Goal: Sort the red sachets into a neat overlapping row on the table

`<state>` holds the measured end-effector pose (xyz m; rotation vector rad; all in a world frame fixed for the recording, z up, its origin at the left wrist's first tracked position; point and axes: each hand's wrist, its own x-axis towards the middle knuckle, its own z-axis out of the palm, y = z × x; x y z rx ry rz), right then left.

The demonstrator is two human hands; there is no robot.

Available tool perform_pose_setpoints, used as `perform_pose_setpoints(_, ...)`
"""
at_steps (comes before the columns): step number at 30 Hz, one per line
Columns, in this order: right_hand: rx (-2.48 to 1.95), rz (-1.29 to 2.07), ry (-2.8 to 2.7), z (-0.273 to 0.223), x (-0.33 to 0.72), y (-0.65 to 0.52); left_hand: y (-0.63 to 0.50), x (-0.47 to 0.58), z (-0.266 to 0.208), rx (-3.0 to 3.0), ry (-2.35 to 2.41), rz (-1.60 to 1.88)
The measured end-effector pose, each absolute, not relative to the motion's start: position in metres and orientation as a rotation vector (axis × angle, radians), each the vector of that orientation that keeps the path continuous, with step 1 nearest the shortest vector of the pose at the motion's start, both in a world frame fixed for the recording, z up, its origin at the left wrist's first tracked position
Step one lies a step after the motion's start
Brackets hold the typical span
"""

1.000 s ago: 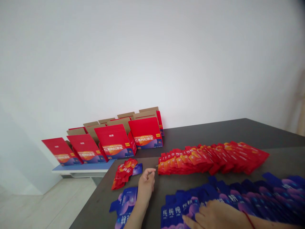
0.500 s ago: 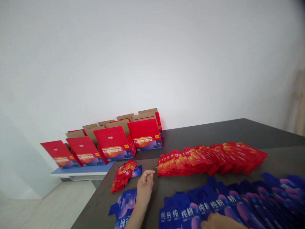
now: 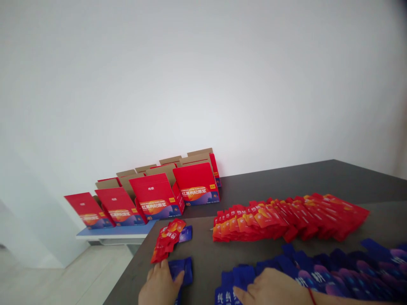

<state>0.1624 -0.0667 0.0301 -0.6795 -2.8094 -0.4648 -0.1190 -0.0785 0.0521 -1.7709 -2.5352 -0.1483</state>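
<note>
My left hand (image 3: pixel 160 284) is closed around a few blue pouches (image 3: pixel 188 271) near the table's left edge, its thumb on their right side. Lying on the left end of a long overlapping row of blue pouches (image 3: pixel 321 275), my right hand (image 3: pixel 270 288) has its fingers bent over the pouches; its fingertips are partly hidden. A red cord circles the right wrist. Just beyond my left hand lies a small pile of red pouches (image 3: pixel 168 239), with a blue pouch (image 3: pixel 186 234) partly under it.
A fanned row of red pouches (image 3: pixel 286 218) lies behind the blue row on the dark table (image 3: pixel 203 254). Several open red cartons (image 3: pixel 155 197) stand at the back left, some on a lower blue-topped surface (image 3: pixel 127 231). A pale wall (image 3: pixel 222 84) rises behind.
My left hand has come down and toward me from beside the red pile onto the blue pouches at left. My right hand has moved left and farther into view over the blue row.
</note>
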Motion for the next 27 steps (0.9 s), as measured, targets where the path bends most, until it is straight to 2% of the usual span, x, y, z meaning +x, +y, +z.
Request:
perform_pose_setpoints(4,-0.751,-0.338,-2.88,0.051,0.142,-0.059,-0.086,-0.108,0.043,-1.766,-2.514,0.007)
perform_pose_setpoints(9,-0.871,-0.101,-2.844,0.058,0.119,-0.043,-0.066,-0.093,0.046,-1.912,-2.399,-0.022)
perform_pose_setpoints(11,-0.992,0.111,-2.726,0.06,0.112,-0.035,-0.056,-0.089,0.049,-1.971,-2.372,-0.124)
perform_pose_setpoints(13,-1.114,0.54,-2.551,0.063,0.106,-0.026,-0.045,-0.083,0.051,-2.078,-2.274,-0.333)
perform_pose_setpoints(16,-1.219,1.471,-2.032,0.068,0.101,-0.013,-0.034,-0.071,0.048,-2.34,-1.957,-0.723)
perform_pose_setpoints(18,-1.201,1.849,-1.597,0.069,0.1,-0.007,-0.032,-0.062,0.042,-2.492,-1.773,-0.911)
perform_pose_setpoints(22,-1.08,1.904,-1.318,0.057,0.102,-0.001,-0.036,-0.052,0.031,-2.54,-1.749,-1.268)
perform_pose_setpoints(27,-1.096,1.792,-1.286,0.041,0.103,0.005,-0.034,-0.058,0.025,-1.992,-2.056,-1.98)
